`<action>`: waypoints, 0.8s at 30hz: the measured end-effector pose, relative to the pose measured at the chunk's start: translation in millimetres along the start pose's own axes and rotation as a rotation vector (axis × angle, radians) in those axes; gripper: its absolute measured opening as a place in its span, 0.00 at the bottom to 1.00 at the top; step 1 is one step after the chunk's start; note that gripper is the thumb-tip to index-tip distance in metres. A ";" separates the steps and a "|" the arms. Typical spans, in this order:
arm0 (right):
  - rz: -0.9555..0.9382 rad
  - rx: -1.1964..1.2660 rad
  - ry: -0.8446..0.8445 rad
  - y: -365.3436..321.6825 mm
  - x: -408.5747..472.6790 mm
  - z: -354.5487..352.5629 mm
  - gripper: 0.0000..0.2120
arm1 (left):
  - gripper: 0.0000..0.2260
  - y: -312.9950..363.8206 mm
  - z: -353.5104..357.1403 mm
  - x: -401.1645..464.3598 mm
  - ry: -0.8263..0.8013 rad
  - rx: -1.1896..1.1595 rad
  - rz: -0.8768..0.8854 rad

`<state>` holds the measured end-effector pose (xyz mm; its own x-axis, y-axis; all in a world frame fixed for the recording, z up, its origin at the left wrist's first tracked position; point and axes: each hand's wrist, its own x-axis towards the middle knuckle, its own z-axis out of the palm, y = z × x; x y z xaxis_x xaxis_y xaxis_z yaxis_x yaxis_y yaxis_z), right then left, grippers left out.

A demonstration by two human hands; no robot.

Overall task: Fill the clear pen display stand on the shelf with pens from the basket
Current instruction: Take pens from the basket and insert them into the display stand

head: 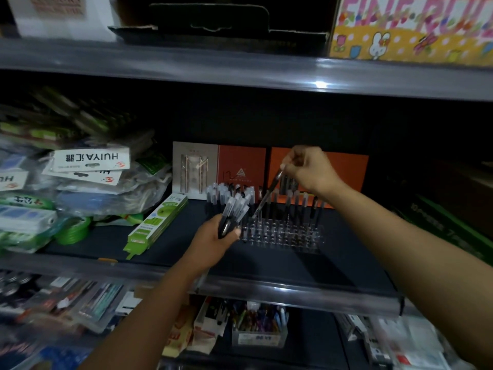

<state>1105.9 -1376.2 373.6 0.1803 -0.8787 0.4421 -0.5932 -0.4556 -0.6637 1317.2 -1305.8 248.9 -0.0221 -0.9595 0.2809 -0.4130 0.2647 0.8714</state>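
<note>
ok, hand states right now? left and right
Left hand: closed round a bundle of pens.
Right hand: pinching a single pen, tip down over the clear stand.

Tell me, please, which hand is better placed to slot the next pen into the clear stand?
The right hand: it already pinches a single pen, tilted with its tip down over the clear stand. The left hand is occupied gripping the bundle of pens.

clear stand [280,232] – back rows hold pens [296,198]
</note>
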 end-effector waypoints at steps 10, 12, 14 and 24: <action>-0.248 -0.246 -0.062 -4.6 4.8 36.1 0.02 | 0.05 -6.0 -2.1 6.9 -0.013 -0.029 0.007; -0.255 -0.263 -0.093 -3.4 6.1 41.0 0.02 | 0.04 -9.5 -3.3 8.8 -0.018 -0.018 0.010; -0.260 -0.292 -0.118 -2.7 6.6 44.5 0.02 | 0.04 -12.3 -4.5 9.6 -0.023 -0.025 0.013; -0.234 -0.286 -0.154 -4.0 10.6 41.8 0.02 | 0.08 -12.0 0.5 11.7 -0.034 -0.042 0.020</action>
<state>1143.0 -1389.6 355.7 0.4391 -0.7769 0.4512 -0.7129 -0.6069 -0.3513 1321.4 -1320.2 241.6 -0.0611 -0.9565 0.2853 -0.3736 0.2870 0.8821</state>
